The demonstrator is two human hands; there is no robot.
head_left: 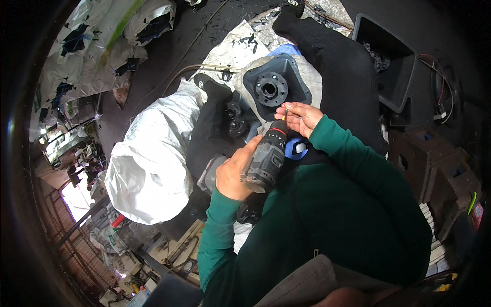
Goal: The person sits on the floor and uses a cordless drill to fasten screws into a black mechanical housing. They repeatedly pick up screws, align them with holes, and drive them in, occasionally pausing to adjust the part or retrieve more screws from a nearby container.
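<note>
My left hand (236,171) is wrapped round the grip of a black cordless drill (266,162) with a red ring near its chuck. The drill points away from me, and a short bit with a yellow part sticks out of the chuck. At the bit's tip, the fingers of my right hand (303,118) are pinched together; what is between them is too small to name. Just beyond lies a dark plastic part (294,77) with a squarish flange and a round hub ringed by holes. It sits on a pale cloth (313,84) between my legs.
A white sack (153,163) stands open at the left. Several round black parts (236,123) lie beside my left leg. At the right is a black crate (406,66) with small grey parts in it, and brown boxes (417,158) stand below. A blue roll (296,148) is by my lap.
</note>
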